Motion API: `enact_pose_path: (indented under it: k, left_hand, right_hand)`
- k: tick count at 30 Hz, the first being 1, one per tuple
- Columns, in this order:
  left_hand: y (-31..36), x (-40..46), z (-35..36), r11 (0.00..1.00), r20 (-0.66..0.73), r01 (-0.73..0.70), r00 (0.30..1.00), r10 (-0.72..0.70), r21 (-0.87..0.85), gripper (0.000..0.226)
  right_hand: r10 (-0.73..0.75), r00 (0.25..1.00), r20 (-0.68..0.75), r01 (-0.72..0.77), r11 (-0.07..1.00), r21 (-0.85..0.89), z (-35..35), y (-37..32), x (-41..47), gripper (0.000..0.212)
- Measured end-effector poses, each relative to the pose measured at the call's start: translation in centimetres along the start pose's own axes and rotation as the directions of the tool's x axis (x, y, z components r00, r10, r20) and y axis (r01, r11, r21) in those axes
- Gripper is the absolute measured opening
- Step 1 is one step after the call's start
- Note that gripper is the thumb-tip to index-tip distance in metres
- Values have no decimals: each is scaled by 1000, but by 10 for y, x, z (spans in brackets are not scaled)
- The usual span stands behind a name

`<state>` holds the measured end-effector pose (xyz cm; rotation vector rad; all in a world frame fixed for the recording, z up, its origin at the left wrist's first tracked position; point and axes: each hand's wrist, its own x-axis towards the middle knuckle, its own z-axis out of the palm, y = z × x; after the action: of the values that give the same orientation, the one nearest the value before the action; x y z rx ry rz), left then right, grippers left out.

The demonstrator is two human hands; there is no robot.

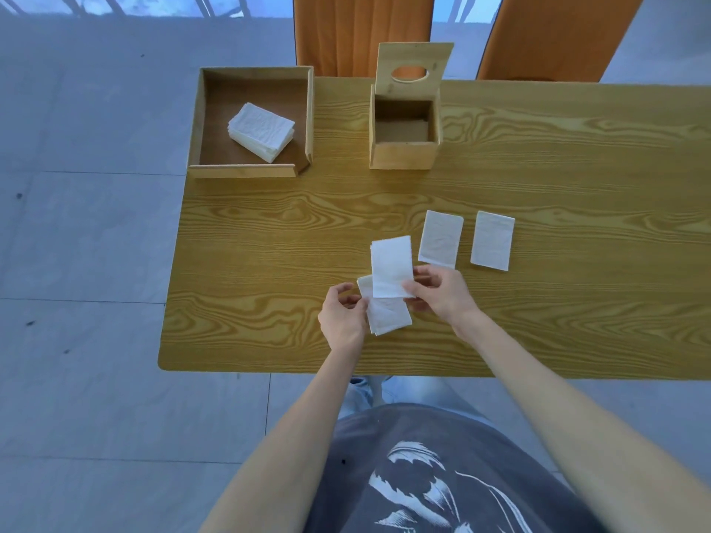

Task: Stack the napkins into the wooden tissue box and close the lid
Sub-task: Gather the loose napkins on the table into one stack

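My right hand (442, 294) pinches a folded white napkin (390, 265) and holds it over a second napkin (386, 315), whose left edge my left hand (342, 315) grips near the table's front. Two more folded napkins (440, 238) (492, 240) lie flat side by side just right of my hands. The wooden tissue box (402, 151) stands at the back with nothing visible inside. Its lid (413, 67), with an oval slot, is tipped up behind it.
A shallow wooden tray (196, 121) at the table's back left corner holds a stack of white napkins (261, 132). The wooden table (558, 167) ends at its left edge by the tray. Two orange chair backs (358, 32) rise behind it.
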<state>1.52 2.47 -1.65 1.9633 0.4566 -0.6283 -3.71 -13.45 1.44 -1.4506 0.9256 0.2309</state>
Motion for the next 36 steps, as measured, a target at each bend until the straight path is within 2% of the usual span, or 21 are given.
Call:
enact_pose_path:
  k: [6, 11, 16, 19, 21, 26, 29, 36]
  left_hand:
    - [-1, 0, 1, 1000, -17, -1, 1000, 1, -5, 29]
    - [-2, -1, 2, 999, -26, 11, 1000, -12, -38, 20]
    - [-1, -5, 4, 999, -21, -34, 999, 34, 22, 32]
    - [-1, -6, 7, 997, -17, -43, 999, 44, 60, 37]
    - [-1, -5, 7, 997, -19, -43, 999, 44, 68, 39]
    - [-1, -4, 7, 997, -18, -37, 999, 38, 66, 40]
    - [-1, -4, 8, 997, -20, -36, 999, 38, 71, 39]
    - [1, -2, 9, 999, -40, -17, 999, 19, 45, 35]
  right_hand:
    - [20, 998, 53, -15, 995, -99, -1, 31, -8, 27]
    - [-15, 1000, -13, 11, 966, -258, 5, 41, -8, 27]
    - [-108, 990, -95, 49, 873, -485, 10, 47, -6, 29]
    - [-130, 986, -101, 54, 836, -547, 12, 46, -6, 32]
    - [-146, 980, -133, 46, 823, -566, 13, 43, -7, 36]
    - [-189, 913, -361, -24, 858, -512, 0, 22, 9, 36]
    - [-193, 880, -434, -58, 863, -502, -8, 7, 23, 39]
    - [-37, 844, -535, -258, 847, -465, -10, -12, 41, 52]
